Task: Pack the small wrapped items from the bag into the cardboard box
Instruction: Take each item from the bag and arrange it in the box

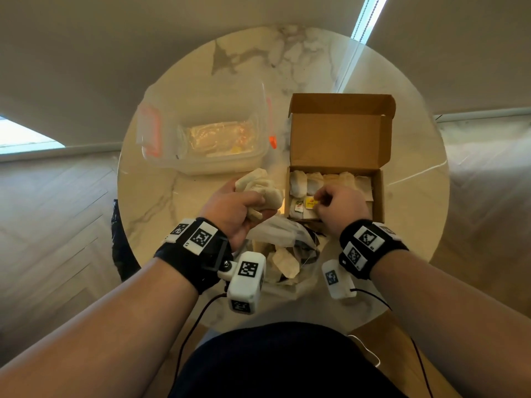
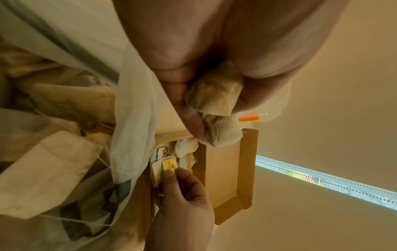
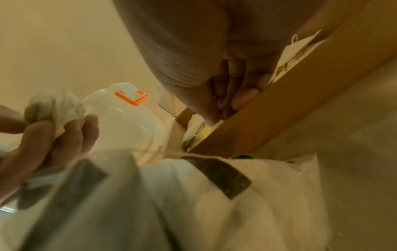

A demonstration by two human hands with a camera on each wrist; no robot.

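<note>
**Both hands loaded at the cardboard box, bag at the near edge**

Near edge of the round marble tabletop (image 1: 201, 76): a thin translucent bag (image 1: 287, 262) lies open and crumpled between the two wrists. Pale wrapped items (image 1: 286, 264) and loose white strings show inside it. The bag's far side lies up against the near wall of the box.

Left hand (image 1: 232, 214): raised just left of the box, fingers curled tight round a bunch of wrapped items (image 1: 260, 191). Several pale paper packets bulge out past the thumb and fingertips. In the left wrist view the bunch (image 2: 214, 95) sits squeezed between thumb and fingers, above the box's near left corner.

Right hand (image 1: 342, 209): inside the box over its near wall, knuckles up. Thumb and forefinger pinch a small yellow tag (image 1: 311, 201); the left wrist view shows the pinch on the yellow tag (image 2: 169, 165) plainly. Other fingers are curled under.

Cardboard box (image 1: 379, 193): right of centre, lid flap standing open at the far side. A row of wrapped packets (image 1: 316, 179) lines its far wall; flat packets with a green-and-red label (image 1: 298, 204) lie at the near left corner.

Far left of the box: a clear plastic container (image 1: 207, 133) with orange clips, lid on, pale contents inside.
</note>
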